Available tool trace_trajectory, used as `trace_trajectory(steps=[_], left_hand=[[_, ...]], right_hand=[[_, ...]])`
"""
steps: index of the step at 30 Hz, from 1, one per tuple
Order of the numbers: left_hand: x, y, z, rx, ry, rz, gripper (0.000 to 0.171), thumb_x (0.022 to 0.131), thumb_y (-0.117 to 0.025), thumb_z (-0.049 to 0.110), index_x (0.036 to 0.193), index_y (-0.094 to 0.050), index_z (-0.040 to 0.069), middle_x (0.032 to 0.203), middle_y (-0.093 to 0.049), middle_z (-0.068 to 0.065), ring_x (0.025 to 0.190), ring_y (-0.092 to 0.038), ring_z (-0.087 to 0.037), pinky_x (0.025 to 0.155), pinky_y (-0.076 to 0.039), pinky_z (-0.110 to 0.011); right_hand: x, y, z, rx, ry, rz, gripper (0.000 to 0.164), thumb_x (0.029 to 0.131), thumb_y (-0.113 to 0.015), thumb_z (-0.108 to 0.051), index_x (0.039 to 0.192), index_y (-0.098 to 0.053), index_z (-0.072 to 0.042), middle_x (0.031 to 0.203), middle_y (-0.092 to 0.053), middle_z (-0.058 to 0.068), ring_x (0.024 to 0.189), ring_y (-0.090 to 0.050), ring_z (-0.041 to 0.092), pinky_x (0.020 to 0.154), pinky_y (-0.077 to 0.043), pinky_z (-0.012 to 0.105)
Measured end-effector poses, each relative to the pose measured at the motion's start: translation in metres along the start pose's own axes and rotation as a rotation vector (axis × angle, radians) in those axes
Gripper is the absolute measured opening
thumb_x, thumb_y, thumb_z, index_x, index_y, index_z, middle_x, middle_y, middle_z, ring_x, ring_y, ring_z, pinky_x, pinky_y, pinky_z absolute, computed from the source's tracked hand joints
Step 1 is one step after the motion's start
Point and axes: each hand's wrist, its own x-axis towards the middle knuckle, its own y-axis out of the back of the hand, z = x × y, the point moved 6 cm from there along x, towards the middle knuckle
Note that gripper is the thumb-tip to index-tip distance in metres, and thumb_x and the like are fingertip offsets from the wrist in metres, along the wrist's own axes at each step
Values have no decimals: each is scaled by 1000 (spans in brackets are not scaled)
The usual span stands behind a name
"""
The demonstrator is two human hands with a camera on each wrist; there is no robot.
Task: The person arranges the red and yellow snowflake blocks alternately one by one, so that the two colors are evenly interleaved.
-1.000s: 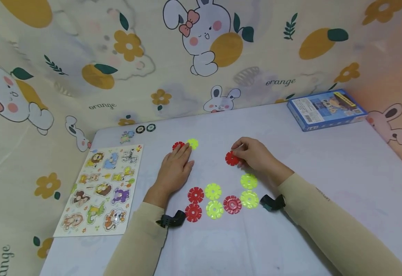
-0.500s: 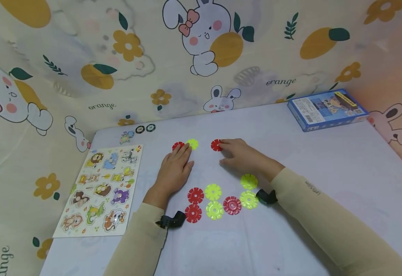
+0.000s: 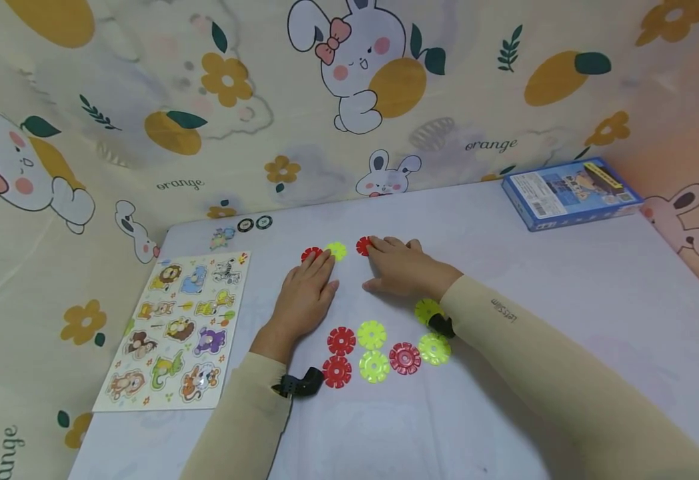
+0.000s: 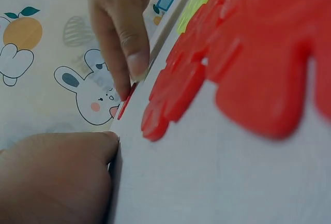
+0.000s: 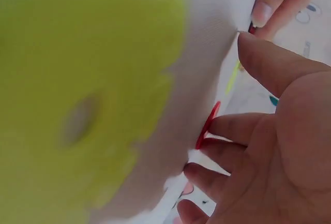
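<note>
My left hand [image 3: 304,297] rests on the table with its fingers straight, the fingertips partly covering a red notched plastic disc [image 3: 309,253]. A yellow-green disc [image 3: 339,251] lies just right of those fingertips. My right hand [image 3: 406,270] presses its fingertips on another red disc [image 3: 363,245], a short gap to the right of the yellow-green one. In the right wrist view, the fingers reach to the edge of that red disc [image 5: 208,125], and the thumb stands apart. Below the right wrist, a yellow-green disc [image 3: 426,310] is partly hidden by the black wrist camera.
Several red discs [image 3: 341,341] and yellow-green discs [image 3: 374,366] lie between the forearms. An animal picture board [image 3: 178,330] lies at left, with two round black-rimmed tokens [image 3: 264,223] and small animal pieces [image 3: 221,237] behind it. A blue box [image 3: 571,193] sits at back right.
My right hand has moved left and away from me with the red disc, from a pinch to straight fingers pressing it on the table. The left hand has stayed in place.
</note>
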Motion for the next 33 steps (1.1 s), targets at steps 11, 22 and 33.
trace_trajectory(steps=[11,22,33], left_hand=[[0,4,3,5,-5,-3,61,98,-46,44,151,-31,18,156,-25,2,143,-13,-22,112,-16,-48],[0,2,1,-15,-4,3,61,98,-47,43,151,-31,18,155,-26,3,143,-14,-21,112,-16,-47],[-1,3,1,-15,2,2,61,98,-46,43,151,-31,18,156,-25,3,143,-13,-21,112,-16,-48]], right_hand=[[10,0,-10,49,5,-54,97,79,-62,-67,153,-26,-14,159,-12,3,144,-8,30,104,-17,64],[10,-4,-8,87,11,-56,97,78,-60,-69,153,-26,-19,159,-9,-2,144,-3,28,106,-11,64],[8,-5,-10,79,16,-54,97,78,-60,-69,153,-24,-19,159,-9,-1,144,-3,30,105,-12,66]])
